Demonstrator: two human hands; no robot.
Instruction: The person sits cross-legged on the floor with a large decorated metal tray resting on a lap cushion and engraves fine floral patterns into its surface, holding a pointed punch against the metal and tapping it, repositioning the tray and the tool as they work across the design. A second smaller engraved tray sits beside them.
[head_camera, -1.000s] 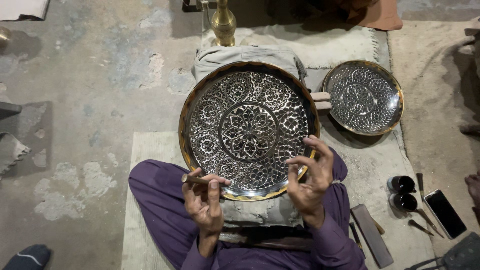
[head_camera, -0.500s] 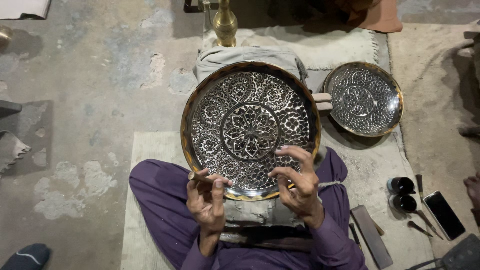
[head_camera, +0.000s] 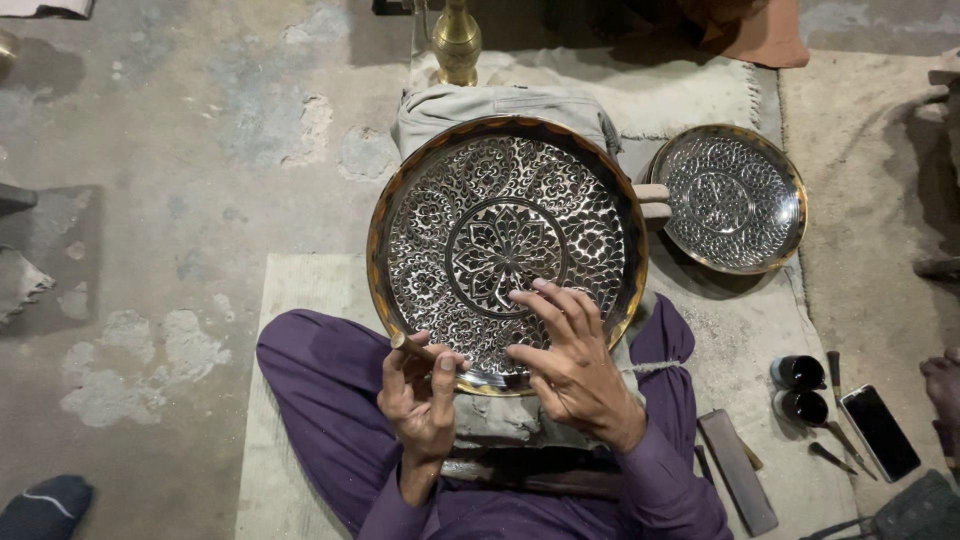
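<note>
- We see a large round engraved metal plate (head_camera: 505, 240) propped on a grey cloth-covered rest (head_camera: 500, 105) in front of the seated person, whose legs are in purple trousers (head_camera: 320, 400).
- Our left hand (head_camera: 420, 385) sits at about 7 o'clock on the plate's rim, fingers curled shut around a slim engraving tool (head_camera: 412, 347) that slants toward 10 o'clock.
- Our right hand (head_camera: 570, 355) lies at about 5 o'clock on the plate, half open and holding nothing; its fingertips (head_camera: 540, 290) rest on the patterned face just below the central rosette.
- A smaller engraved plate (head_camera: 728, 197) lies flat on the floor mat (head_camera: 740, 320) at 3 o'clock from the large one, close beside it but apart.
- A brass vessel (head_camera: 457, 42) stands at 12 o'clock, beyond the cloth rest.
- At 4 o'clock, near the right knee, we see two small dark pots (head_camera: 797, 388), a dark flat bar (head_camera: 738, 470), a few thin tools (head_camera: 835, 375) and a phone (head_camera: 880, 432) lying screen up.
- Another person's hand (head_camera: 942, 380) shows at the right edge, just beside the phone.
</note>
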